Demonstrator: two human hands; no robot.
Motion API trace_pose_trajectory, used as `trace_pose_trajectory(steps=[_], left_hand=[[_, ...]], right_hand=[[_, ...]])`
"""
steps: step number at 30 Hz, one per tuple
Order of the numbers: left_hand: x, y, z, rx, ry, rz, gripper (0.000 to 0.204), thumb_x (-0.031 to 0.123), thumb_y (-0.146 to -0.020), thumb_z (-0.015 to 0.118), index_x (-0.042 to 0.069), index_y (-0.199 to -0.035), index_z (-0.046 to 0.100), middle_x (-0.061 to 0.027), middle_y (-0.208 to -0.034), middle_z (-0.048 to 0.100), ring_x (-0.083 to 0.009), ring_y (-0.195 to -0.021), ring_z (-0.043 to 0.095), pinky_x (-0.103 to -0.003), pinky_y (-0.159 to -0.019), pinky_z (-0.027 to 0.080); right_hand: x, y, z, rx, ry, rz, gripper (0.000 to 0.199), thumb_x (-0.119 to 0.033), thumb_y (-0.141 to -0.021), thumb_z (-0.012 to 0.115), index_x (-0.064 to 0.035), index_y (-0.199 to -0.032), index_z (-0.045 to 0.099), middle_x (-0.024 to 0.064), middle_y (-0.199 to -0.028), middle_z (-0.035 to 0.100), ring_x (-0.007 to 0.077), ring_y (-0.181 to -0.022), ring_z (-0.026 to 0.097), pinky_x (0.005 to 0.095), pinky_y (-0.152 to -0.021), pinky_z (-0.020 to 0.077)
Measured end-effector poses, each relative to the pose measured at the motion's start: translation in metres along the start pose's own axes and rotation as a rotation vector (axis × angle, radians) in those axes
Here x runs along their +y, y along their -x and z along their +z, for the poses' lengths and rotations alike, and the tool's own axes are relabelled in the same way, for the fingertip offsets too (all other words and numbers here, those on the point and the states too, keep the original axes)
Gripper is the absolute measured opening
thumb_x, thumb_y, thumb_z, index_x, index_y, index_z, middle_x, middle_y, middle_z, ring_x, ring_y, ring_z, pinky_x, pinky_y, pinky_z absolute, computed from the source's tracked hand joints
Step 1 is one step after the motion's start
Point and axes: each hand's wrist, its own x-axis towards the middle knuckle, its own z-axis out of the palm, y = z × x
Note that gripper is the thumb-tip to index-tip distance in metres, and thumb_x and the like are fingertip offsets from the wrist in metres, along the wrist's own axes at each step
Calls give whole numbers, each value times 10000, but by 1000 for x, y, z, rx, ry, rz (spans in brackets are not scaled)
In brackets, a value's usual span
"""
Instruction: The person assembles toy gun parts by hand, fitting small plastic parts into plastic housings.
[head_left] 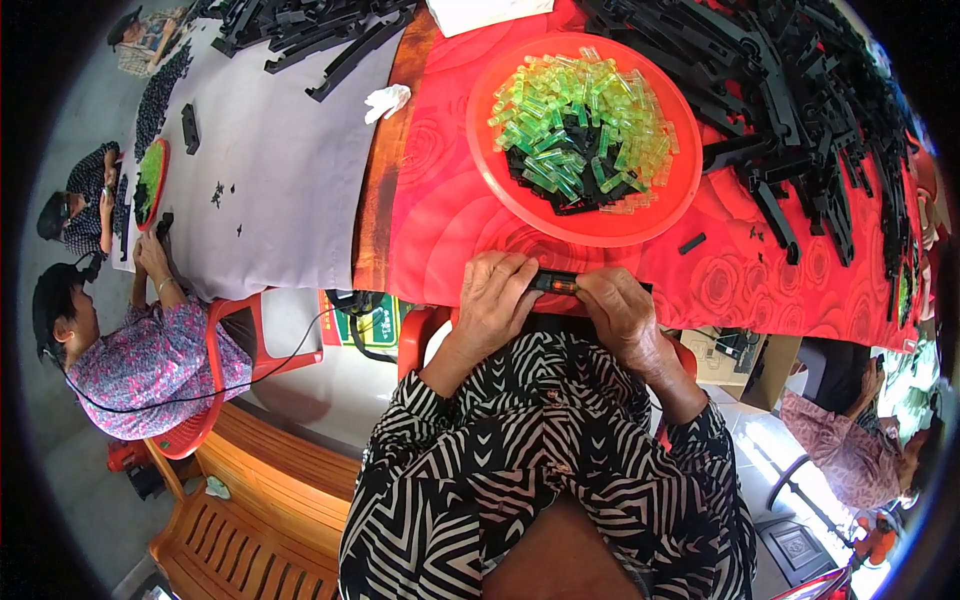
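At the table's near edge, both my hands hold a black plastic spirit level body [554,282], a long bar lying crosswise. My left hand [496,300] is closed around its left part. The fingers of my right hand [620,308] pinch it farther right, beside a small window that shows orange. Part of the bar is hidden under my fingers. Just beyond my hands sits a round red tray [485,165]. Yellow-green clear vials [640,110] are heaped in it, with small black plastic pieces [570,195] among them.
Black level bodies [740,60] are piled at the far right on the red cloth [430,220]. One small black piece [692,243] lies near the tray. A crumpled white tissue [387,102] rests by the grey cloth [290,200]. A co-worker [150,350] sits at left.
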Motion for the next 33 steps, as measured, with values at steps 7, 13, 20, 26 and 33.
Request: trace_pose_trajectory(steps=[7,13,20,26,33], left_hand=[[1,5,-1,-24,15,-27,437,107,-665,727,-1,-1058,568,-115,-1022,554,-293,-938,523,-415,-810,403],[21,-6,-10,1,32,-80,433,140,-655,735,16,-1038,576,-95,-1046,558,-279,-988,515,-481,-940,327],[24,-5,3,51,23,-84,279,119,-636,723,83,-891,617,-48,-1019,566,-248,-1017,508,-483,-983,277],[30,-8,9,103,-8,-138,230,130,-637,728,92,-839,626,-17,-959,583,-242,-1018,521,-512,-1003,246],[34,-1,16,176,-29,-175,161,93,-647,723,98,-780,632,-10,-974,621,-287,-1077,522,-517,-1031,206]], right_hand=[[-3,-4,14,-32,-69,-56,340,89,-669,631,-3,-987,555,137,-852,588,292,-759,601,352,-640,517],[-5,6,15,-26,-79,11,341,103,-638,649,0,-954,571,135,-876,591,286,-773,610,343,-636,520],[-8,5,25,26,-48,-37,386,94,-644,639,6,-1014,581,121,-889,577,276,-759,591,333,-623,506],[-9,9,24,10,13,-85,415,82,-659,613,50,-1068,551,155,-943,543,294,-787,562,364,-661,490],[-10,16,26,4,167,-187,437,29,-652,597,81,-1082,538,184,-1018,505,308,-821,548,384,-704,486]])
